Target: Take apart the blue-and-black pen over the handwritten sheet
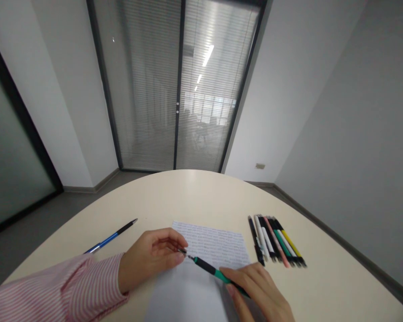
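We see one green pen (215, 270) held over the sheet of paper (208, 250), its long axis running from near right up to far left, tip end pointing at the left hand (151, 258). Right hand (258, 290) grips the barrel's near end, fingers closed on it. Left hand pinches the tip end between thumb and fingertips, so both hands touch the pen; which is nearer hardly matters, left owns the tip. Paper count: one, printed lines on its far half. Right of it, a row of pens (277, 241), roughly seven, lying side by side. Far left, one blue pen (110, 237) alone on the table (195, 197). One striped sleeve (53, 290).
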Motion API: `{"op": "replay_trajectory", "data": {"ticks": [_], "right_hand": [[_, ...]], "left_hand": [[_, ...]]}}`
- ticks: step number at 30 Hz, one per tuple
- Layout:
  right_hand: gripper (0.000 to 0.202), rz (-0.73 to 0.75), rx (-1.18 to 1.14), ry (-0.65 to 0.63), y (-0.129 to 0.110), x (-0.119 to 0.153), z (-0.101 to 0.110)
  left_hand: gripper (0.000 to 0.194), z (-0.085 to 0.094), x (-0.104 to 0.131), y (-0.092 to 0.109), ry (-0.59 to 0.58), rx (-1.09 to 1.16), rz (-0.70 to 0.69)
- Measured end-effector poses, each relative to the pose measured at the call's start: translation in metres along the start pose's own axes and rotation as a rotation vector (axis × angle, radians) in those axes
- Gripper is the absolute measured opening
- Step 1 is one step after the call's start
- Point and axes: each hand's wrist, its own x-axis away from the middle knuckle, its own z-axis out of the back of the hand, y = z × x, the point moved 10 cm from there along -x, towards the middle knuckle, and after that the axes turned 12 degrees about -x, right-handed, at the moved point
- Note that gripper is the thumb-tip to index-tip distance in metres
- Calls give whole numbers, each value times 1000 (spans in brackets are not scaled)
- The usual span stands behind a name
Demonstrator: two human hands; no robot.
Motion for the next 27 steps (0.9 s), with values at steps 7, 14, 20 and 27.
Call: {"op": "replay_trajectory", "data": {"ticks": [7,14,20,27], "right_hand": [[28,18,5,-19,-6,-3,-1],[30,33,7,-45,-7,-2,-2],[32,37,17,-89,-7,-1,-8],[15,-203,-128,73,12,6,-3]], "left_hand": [[19,-3,2,-4,-5,-32,-19],[16,-3,6,4,24,-210,-38],[14,-6,9,-1,34,-267,-76],[16,-7,9,-10,48,-257,-52]]}}
